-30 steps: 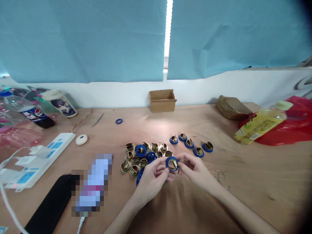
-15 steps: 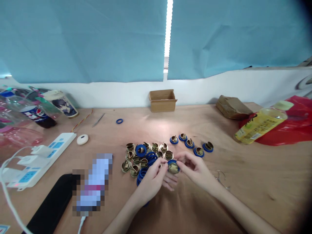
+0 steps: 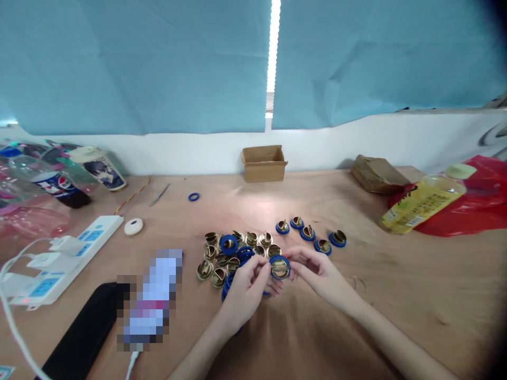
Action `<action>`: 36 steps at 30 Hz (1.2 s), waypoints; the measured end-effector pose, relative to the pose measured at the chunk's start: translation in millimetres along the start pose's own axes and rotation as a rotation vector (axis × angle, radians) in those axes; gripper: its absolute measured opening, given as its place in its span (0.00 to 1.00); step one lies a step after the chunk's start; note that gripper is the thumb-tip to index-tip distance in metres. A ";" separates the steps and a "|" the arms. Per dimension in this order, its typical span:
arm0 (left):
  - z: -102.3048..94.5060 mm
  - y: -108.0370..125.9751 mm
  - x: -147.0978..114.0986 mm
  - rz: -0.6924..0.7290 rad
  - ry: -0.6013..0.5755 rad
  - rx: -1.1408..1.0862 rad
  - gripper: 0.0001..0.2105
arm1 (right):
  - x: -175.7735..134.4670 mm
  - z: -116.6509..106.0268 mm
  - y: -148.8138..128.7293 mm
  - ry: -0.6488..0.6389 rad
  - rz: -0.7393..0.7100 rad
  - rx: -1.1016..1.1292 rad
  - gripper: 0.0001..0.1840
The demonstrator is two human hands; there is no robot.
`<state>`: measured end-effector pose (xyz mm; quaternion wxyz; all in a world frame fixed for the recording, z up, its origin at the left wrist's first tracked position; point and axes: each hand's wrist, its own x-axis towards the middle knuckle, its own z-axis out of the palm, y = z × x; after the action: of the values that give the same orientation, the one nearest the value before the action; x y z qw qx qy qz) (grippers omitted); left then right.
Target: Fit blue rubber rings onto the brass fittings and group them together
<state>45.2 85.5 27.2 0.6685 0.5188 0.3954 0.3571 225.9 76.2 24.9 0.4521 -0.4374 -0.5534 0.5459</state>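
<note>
Between my two hands is a round brass-coloured metal piece [image 3: 280, 268] with a blue ring around its edge, its clip-like back facing me. My left hand [image 3: 250, 279] pinches it at the left edge. The fingers of my right hand [image 3: 317, 270] are closed on its right edge. Close to my left hand lies a pile of similar brass pieces [image 3: 219, 277] and loose blue rings [image 3: 228, 244], partly hidden by that hand. Beyond my right hand, several brass pieces in blue rings [image 3: 323, 246] sit apart on the table.
A small open cardboard box [image 3: 264, 170] stands at the back wall. To the left are a power strip [image 3: 79, 261], a phone [image 3: 154, 295], a black case [image 3: 85, 327] and bottles [image 3: 63, 187]. At right, a yellow-labelled bottle [image 3: 425, 200] leans on a red bag [image 3: 479, 203].
The brass piece has turned so its back and the surrounding blue ring show more fully. Both hands have shifted very slightly; the items on the table stay put.
</note>
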 end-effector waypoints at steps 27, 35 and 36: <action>-6.4 -1.4 -4.4 0.245 0.065 0.431 0.12 | -8.4 -3.0 -3.7 -0.040 -0.138 -0.283 0.13; -5.5 1.2 -6.1 0.191 0.047 0.347 0.12 | -7.6 -3.7 -5.9 -0.065 -0.149 -0.312 0.14; -5.4 1.1 -5.8 0.192 0.046 0.344 0.12 | -7.6 -3.8 -5.7 -0.060 -0.142 -0.327 0.13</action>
<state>37.8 82.8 28.4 0.5237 0.6524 0.4146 0.3583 231.3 69.5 30.4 0.3957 -0.4486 -0.6775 0.4280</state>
